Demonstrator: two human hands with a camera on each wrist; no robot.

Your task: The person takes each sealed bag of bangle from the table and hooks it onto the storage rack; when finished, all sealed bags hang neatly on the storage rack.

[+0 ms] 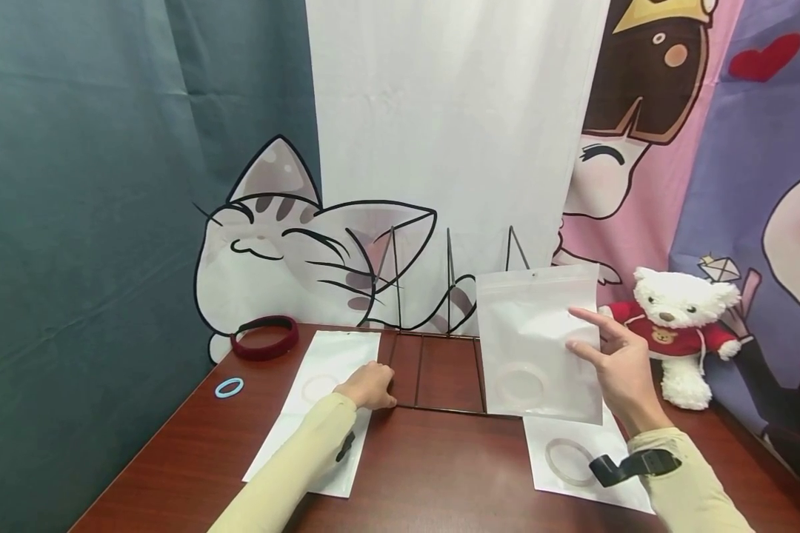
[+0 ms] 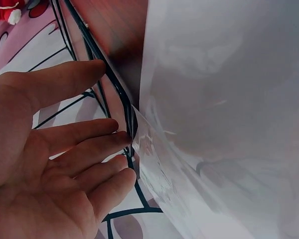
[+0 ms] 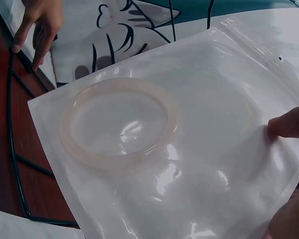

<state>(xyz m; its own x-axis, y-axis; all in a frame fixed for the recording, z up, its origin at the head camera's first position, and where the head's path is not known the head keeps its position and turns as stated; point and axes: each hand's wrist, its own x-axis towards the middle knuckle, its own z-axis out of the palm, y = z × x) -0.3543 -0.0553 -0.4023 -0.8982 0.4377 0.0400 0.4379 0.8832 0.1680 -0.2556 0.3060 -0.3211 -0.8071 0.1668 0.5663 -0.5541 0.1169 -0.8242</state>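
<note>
My right hand (image 1: 616, 370) pinches the right edge of a white zip bag (image 1: 540, 296), thumb on its front face. Through the clear front shows a pale bangle (image 3: 119, 164) near the bottom. The bag is held up over the right end of a black wire rack (image 1: 440, 409) with pointed uprights. At the rack's left end, my left hand (image 1: 367, 385) touches the wire frame with thumb and fingertips, fingers loosely extended. Beside and partly under that arm lie white bags (image 1: 287, 433) with a faint ring shape. Another bag with a bangle (image 1: 569, 463) lies under the right wrist.
A maroon headband (image 1: 264, 354) and a light blue ring (image 1: 230, 387) lie on the left of the brown table (image 1: 433, 474). A white teddy bear (image 1: 683, 333) in a red top sits at the back right. Printed curtains hang behind the table.
</note>
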